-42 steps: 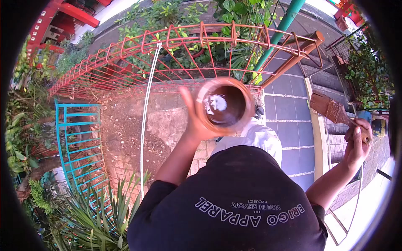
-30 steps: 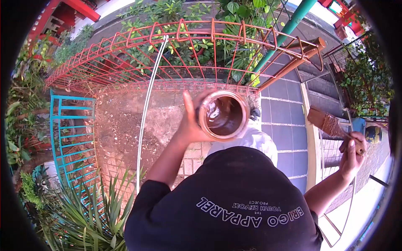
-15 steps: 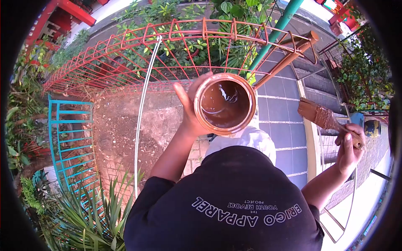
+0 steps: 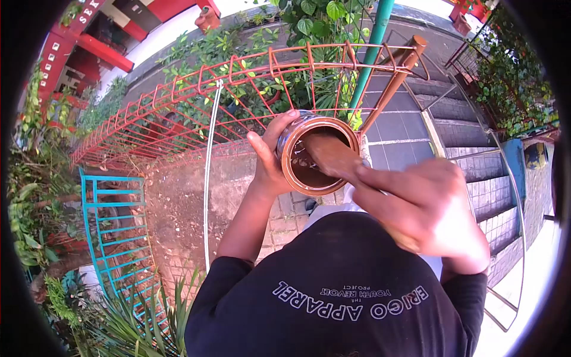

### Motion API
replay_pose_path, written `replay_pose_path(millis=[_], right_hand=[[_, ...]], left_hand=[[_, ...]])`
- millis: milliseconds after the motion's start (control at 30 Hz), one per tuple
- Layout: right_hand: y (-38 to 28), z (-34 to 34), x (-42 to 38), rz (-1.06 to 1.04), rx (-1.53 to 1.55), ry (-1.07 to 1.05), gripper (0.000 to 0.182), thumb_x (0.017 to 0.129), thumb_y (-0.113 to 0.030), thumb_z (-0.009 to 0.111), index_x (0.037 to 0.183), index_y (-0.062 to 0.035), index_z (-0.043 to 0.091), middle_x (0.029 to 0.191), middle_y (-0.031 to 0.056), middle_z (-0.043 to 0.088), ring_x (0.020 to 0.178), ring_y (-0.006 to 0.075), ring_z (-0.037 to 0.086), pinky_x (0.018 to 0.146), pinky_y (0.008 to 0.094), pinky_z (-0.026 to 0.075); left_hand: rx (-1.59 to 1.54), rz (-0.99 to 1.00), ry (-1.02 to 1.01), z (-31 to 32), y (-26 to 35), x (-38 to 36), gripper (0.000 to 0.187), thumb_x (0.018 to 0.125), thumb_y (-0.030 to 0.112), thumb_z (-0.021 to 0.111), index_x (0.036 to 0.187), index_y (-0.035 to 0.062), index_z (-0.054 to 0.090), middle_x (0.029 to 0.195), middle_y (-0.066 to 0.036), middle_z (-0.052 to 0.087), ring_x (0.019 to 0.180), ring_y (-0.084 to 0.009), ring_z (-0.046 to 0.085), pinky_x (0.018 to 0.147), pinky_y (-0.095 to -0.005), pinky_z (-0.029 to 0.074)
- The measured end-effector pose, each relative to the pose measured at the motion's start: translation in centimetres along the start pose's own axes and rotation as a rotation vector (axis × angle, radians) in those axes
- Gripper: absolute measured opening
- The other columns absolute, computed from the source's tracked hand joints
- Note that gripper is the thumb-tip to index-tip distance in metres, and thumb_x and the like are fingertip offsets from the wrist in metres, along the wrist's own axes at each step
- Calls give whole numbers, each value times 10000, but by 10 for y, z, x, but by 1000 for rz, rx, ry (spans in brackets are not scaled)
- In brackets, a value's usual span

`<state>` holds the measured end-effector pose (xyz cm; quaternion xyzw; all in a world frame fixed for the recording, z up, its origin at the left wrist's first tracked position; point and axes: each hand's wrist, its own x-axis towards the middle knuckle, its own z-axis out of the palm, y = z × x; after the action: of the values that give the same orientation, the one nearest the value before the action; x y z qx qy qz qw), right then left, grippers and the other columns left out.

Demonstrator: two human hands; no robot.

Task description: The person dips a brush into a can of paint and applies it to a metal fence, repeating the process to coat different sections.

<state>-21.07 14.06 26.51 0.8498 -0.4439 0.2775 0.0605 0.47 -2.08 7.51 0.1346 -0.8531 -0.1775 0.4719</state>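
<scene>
My left hand (image 4: 269, 156) is wrapped round a paint can (image 4: 289, 172) in front of my chest, its open top facing me. Brown paint (image 4: 312, 176) coats the inside and the rim. A paintbrush (image 4: 332, 156) loaded with the same brown reaches into the can's mouth, its bristle end inside. My right hand (image 4: 416, 199), smeared by motion, is closed on the brush's handle. Just beyond the can runs a wire fence (image 4: 238, 70), red along most of its length and browner near the brown end post (image 4: 392, 86).
A green pole (image 4: 372, 50) rises behind the fence, with leafy plants (image 4: 229, 44) around it. A white cord (image 4: 210, 149) hangs from the top wire. To the left stands a turquoise metal rack (image 4: 116, 220); steps with a metal railing (image 4: 505, 169) are at the right.
My right hand has swung in from the far right, bringing the paintbrush into the can. The can is still in my left hand. The view has shifted slightly.
</scene>
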Motion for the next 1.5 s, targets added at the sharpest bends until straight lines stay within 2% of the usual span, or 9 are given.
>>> replay_pose_path(millis=[67,333,533,800,967,1067,1200,1333,1500], right_hand=[[-1,8,12,51,-65,-164,330,714,-204,733,1034,-126,735,1034,53,756,612,197,687,528,339,530],[-6,32,21,-3,-75,-360,282,771,-186,661,1044,-135,713,1015,43,749,636,187,697,521,333,538],[-5,26,15,3,-119,-115,262,777,-198,655,1026,-139,712,1027,39,745,621,186,684,525,342,534],[1,25,10,17,4,-264,246,765,-171,661,1000,-131,724,999,36,756,711,208,722,565,352,550],[0,22,10,85,-85,-77,238,746,-163,688,978,-136,735,997,42,759,747,224,731,581,351,555],[-2,21,13,103,-66,-269,240,738,-158,726,977,-140,744,992,56,763,755,233,735,586,346,556],[5,19,9,149,-37,-59,189,776,-159,751,964,-134,747,886,36,756,717,247,725,578,374,552],[6,30,4,189,21,-216,197,762,-163,765,956,-134,745,829,30,739,712,258,714,577,377,548],[8,45,12,175,246,-90,231,697,-126,712,929,-132,722,787,60,693,732,296,704,597,429,547]], left_hand=[[39,29,-4,-2,4,1,1557,651,315,972,1554,120,-281,1454,-273,436,1285,-386,543,1075,-516,442],[121,79,39,-5,8,0,1546,658,315,967,1557,120,-276,1453,-270,437,1279,-387,544,1070,-519,442],[149,100,61,-5,10,1,1538,663,314,964,1559,121,-272,1452,-267,437,1275,-388,545,1067,-522,443],[175,124,67,-3,12,6,1527,671,314,959,1561,121,-266,1452,-264,438,1269,-390,547,1063,-526,443],[182,143,77,-1,12,9,1520,675,313,956,1562,121,-263,1451,-262,439,1266,-390,548,1060,-528,444],[183,148,81,2,12,10,1516,678,313,954,1563,121,-261,1451,-261,439,1264,-391,549,1059,-529,444],[194,144,101,4,12,11,1510,681,312,952,1564,122,-258,1451,-260,440,1261,-392,549,1056,-531,444],[199,148,120,5,11,11,1505,685,312,949,1565,122,-256,1450,-258,440,1258,-392,550,1054,-533,445],[205,144,148,8,10,9,1498,689,312,946,1567,122,-252,1450,-256,441,1255,-393,551,1052,-535,445]])
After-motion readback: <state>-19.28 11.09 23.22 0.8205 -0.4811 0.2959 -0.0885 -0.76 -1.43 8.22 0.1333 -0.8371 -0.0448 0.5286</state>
